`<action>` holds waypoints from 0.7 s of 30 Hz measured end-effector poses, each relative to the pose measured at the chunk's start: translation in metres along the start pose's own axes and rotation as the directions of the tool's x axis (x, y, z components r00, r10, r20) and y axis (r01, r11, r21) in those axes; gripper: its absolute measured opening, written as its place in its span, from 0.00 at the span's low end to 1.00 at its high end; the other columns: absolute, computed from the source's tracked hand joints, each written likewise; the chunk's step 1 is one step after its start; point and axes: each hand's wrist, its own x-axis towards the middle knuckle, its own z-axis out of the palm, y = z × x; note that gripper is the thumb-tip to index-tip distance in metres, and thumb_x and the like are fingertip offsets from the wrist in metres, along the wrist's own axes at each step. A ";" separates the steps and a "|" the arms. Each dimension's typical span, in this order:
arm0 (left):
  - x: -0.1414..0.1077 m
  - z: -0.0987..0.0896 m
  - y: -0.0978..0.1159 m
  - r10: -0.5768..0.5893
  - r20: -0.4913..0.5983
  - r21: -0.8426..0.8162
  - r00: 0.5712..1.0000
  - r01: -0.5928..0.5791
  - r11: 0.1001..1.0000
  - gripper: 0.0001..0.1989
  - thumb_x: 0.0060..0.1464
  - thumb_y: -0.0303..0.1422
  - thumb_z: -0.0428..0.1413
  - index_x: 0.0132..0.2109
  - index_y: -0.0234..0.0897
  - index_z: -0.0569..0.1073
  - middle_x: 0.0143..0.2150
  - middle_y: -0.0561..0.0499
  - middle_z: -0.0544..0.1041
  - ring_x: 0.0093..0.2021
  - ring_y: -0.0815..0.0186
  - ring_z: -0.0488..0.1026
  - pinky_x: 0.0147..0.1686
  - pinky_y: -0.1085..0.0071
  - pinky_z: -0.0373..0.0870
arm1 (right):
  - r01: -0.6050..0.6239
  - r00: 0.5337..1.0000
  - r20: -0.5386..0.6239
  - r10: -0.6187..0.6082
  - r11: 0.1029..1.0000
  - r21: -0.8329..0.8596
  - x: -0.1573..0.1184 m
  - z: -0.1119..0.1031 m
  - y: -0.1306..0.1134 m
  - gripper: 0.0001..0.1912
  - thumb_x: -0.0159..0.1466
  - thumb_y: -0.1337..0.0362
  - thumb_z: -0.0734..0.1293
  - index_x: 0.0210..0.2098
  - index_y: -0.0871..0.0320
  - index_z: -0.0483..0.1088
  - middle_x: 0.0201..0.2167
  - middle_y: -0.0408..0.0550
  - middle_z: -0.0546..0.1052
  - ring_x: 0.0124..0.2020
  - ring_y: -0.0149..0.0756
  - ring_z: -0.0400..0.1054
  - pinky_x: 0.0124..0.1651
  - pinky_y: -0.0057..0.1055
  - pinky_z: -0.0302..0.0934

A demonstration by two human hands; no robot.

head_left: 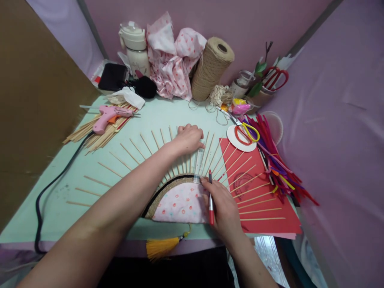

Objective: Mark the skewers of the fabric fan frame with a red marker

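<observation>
A pink glue gun (105, 117) at ten o'clock, red paper (270, 208) at four, yellow tassel (162, 248) at six, pink-dotted fabric (180, 204) centrally.

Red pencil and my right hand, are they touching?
Touching: the head view shows the red pencil held in your right hand, its shaft lying against the fingers.

A lidded white bottle (136, 50) stands upright near a flat black item (113, 77).
</observation>
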 end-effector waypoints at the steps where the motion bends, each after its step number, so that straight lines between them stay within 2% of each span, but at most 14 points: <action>1: 0.000 0.000 0.000 0.002 0.002 0.003 1.000 -0.002 1.000 0.18 0.58 0.41 0.56 0.50 0.36 0.74 0.52 0.40 0.72 0.56 0.49 0.62 0.51 0.57 0.56 | 0.000 1.000 -0.007 0.000 1.000 0.001 0.000 0.000 0.000 0.19 0.67 0.70 0.61 0.57 0.58 0.64 0.52 0.58 0.76 0.54 0.45 0.70 0.55 0.47 0.68; 21: 0.004 0.008 0.002 -0.009 -0.019 0.035 1.000 0.010 0.999 0.17 0.57 0.43 0.57 0.49 0.38 0.75 0.51 0.42 0.72 0.56 0.49 0.62 0.50 0.57 0.57 | -0.018 0.998 -0.058 0.018 1.000 0.006 -0.003 0.005 0.004 0.18 0.67 0.70 0.61 0.57 0.59 0.65 0.50 0.57 0.77 0.52 0.43 0.72 0.53 0.45 0.69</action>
